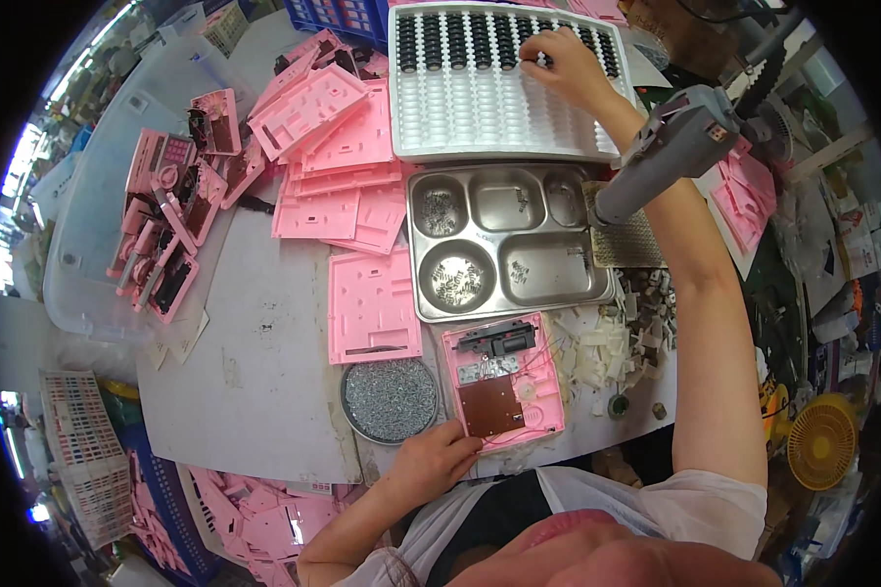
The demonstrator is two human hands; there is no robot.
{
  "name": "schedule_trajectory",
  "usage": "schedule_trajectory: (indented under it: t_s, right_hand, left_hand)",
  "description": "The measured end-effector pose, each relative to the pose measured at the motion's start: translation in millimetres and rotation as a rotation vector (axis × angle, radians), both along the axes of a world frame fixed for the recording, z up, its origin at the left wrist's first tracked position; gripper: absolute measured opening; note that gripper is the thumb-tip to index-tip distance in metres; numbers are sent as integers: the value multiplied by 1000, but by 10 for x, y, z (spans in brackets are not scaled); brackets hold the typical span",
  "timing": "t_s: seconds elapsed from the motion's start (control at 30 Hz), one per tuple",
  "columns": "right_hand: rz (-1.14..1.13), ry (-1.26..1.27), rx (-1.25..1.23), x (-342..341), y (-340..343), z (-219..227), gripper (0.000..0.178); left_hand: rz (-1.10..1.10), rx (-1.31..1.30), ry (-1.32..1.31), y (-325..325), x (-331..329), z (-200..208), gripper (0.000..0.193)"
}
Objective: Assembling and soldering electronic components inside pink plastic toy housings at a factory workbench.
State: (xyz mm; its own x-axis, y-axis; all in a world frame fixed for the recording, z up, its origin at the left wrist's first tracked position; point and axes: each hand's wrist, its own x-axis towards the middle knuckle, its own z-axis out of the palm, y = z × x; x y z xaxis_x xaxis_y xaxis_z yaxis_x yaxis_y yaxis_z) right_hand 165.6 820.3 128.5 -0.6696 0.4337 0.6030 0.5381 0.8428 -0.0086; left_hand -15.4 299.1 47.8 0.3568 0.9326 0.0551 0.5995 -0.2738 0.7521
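The fingers [536, 44] of the right hand [568, 70] were bent over a row of small black cylindrical parts [482, 44] at the far side of a white ribbed plastic tray [504, 132]; whether they grasped one could not be told. The left hand [433, 458] touched the near left corner of a pink plastic housing [546, 391], its grip unclear. The housing lay face up on the near part of the pale tabletop [255, 362], holding a flat brown board [491, 406] and a black mechanism [499, 338]. Just left stood a round dish of tiny grey metal pieces [390, 399]. Between housing and tray sat a compartmented steel tray [489, 235]; pink molded panels [338, 147] were piled farther left.
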Motion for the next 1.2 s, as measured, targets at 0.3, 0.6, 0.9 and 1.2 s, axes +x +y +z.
schedule_trajectory:
  t_s: [0.3,0.6,0.9,1.2]
  right_hand:
    - [8,-103,87,-46,312,-140,15]
    - [-112,21,21,-16,-310,63,8]
    - [-114,81,240,-200,-168,-219,11]
    - [-31,44,72,-295,-58,-121,10]
  left_hand:
    - [2,49,-11,16,73,8,20]
    - [72,23,9,-95,52,21,18]
    - [37,5,-10,-31,49,-18,15]
    - [35,-21,-1,-29,28,0,16]
